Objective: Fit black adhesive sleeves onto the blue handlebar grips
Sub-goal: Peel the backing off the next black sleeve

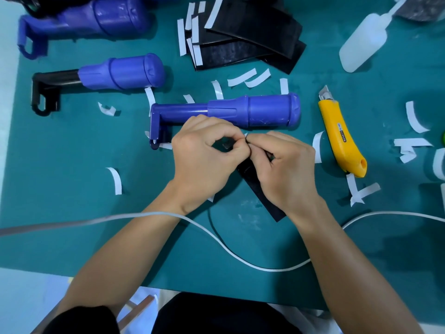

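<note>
1. A green cutting mat (72,225) is spread under everything.
2. Three blue handlebar grips are counted. The bare nearest grip (252,112) is the one in play, and it lies just beyond the hands at 12 o'clock. Its long axis runs from 9 to 3 o'clock, with the fat end at 3 and the bracket at 9. A second grip (125,72) on a black bracket and a third grip (108,18) are set at 10 and 11 o'clock.
3. The left hand (204,155) and right hand (281,165) are brought together fingertip to fingertip. Both pinch the far edge of one black adhesive sleeve (262,196). The left hand is judged nearer the grip's thin shaft, while the right sits below the fat section.
4. The held sleeve slants from 11 to 5 o'clock, so a turn is judged necessary to square it with the grip.
5. A stack of spare black sleeves (252,37) lies at 12 o'clock; its count cannot be told.
6. One squeeze bottle (363,42) is seen at 2 o'clock.
7. One yellow utility knife (339,136) lies at 3 o'clock.
8. Well over a dozen white backing slips (115,180) are scattered about.
</note>
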The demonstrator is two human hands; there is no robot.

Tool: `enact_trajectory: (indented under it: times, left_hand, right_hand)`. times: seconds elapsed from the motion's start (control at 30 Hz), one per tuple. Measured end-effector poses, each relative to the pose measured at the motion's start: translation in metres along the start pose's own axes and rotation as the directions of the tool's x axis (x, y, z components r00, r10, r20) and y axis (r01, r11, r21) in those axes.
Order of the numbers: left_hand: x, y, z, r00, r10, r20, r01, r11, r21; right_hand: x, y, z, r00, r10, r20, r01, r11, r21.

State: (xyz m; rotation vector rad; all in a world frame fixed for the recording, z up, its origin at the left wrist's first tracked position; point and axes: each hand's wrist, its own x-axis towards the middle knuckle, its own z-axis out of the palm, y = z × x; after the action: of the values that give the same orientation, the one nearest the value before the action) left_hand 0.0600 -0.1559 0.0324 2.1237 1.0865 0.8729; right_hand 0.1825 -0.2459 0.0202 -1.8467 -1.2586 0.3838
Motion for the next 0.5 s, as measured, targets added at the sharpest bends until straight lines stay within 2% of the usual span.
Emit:
enact_trajectory:
  times: [0.13,0.5]
  left_hand:
    - [0.0034,0.0015,-0.0016,0.988,-0.134,0.081,0.143,0.981,-0.129]
    - [0.0066,0.0024,-0.003,0.983,-0.167,0.079,0.178,0.97,-0.163]
  right_hand:
    - [0.0013,0.0015,0.0,0.993,0.116,0.032,-0.119,0.984,0.133]
    - [0.0027,0.0022,-0.0016,0.977,0.21,0.033,-0.213,0.951,0.225]
